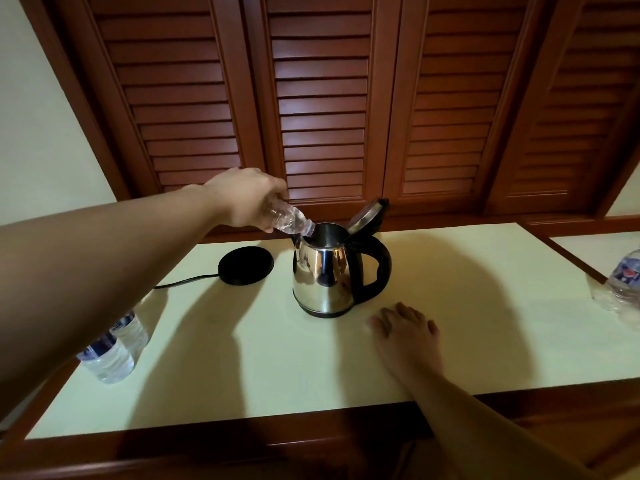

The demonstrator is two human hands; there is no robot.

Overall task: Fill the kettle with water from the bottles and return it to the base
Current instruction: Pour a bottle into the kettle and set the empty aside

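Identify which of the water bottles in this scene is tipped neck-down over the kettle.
It is the bottle gripped by the left hand, its mouth at the open kettle. The bottles at the left edge and right edge rest on the counter.

kettle — silver, black handle | base — black | shutters — red-brown, slatted | table — cream

On the worktop, the kettle stands centre with its base just left, two bottles at the near left edge, another bottle far right, and shutters behind.
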